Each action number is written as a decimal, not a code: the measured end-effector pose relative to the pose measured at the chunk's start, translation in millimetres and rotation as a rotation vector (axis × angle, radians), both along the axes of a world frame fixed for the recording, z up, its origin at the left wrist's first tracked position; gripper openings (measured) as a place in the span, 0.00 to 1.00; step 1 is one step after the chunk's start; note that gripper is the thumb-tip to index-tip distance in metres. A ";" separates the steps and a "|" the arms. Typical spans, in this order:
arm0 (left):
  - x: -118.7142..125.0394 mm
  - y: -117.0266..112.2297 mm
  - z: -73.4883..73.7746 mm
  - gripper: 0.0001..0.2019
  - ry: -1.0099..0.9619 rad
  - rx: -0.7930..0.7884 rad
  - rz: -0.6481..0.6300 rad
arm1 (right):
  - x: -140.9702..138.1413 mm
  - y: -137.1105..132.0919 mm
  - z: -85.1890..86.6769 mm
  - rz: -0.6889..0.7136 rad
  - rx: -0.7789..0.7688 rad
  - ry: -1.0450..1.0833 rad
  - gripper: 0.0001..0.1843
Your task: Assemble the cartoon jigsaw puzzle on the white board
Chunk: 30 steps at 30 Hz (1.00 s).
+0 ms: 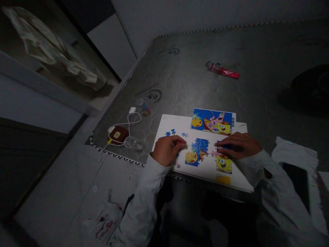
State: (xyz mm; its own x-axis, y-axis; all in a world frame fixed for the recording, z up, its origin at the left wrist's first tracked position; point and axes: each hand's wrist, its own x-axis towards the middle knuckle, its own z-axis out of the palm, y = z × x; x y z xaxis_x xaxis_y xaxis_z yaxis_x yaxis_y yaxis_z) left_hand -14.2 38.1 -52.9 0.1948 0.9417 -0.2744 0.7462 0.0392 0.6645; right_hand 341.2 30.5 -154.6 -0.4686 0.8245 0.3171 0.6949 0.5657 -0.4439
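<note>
A white board (203, 171) lies on a dark mat and carries a partly joined cartoon jigsaw. My left hand (168, 150) rests on the board's left part, fingers curled in a pinch on a small puzzle piece next to the joined blue-and-yellow patch (196, 152). My right hand (238, 145) lies flat on the board, fingers stretched over blue pieces above a yellow cartoon section (223, 163). Loose blue pieces (169, 132) sit near the board's top left. A printed reference picture (212, 121) lies at the board's far edge.
Left of the board lie a brown pouch (118, 134) with a white cable and charger, a clear plastic item (134, 142) and a small capped bottle (142, 106). A red wrapper (223, 71) lies farther back. White cloth (295, 154) lies at right.
</note>
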 end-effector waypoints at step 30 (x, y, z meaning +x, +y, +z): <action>17.4 -7.0 -5.6 0.05 0.157 0.099 0.007 | -106.5 -23.5 7.9 0.182 0.390 0.053 0.16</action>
State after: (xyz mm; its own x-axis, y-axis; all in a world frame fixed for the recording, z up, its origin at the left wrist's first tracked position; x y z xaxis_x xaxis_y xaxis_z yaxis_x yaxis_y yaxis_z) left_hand 3.2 31.1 -58.5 0.1502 0.9667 -0.2071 0.8409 -0.0148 0.5409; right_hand 234.8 7.0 -146.7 -0.5699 0.5433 0.6164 0.5500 0.8096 -0.2051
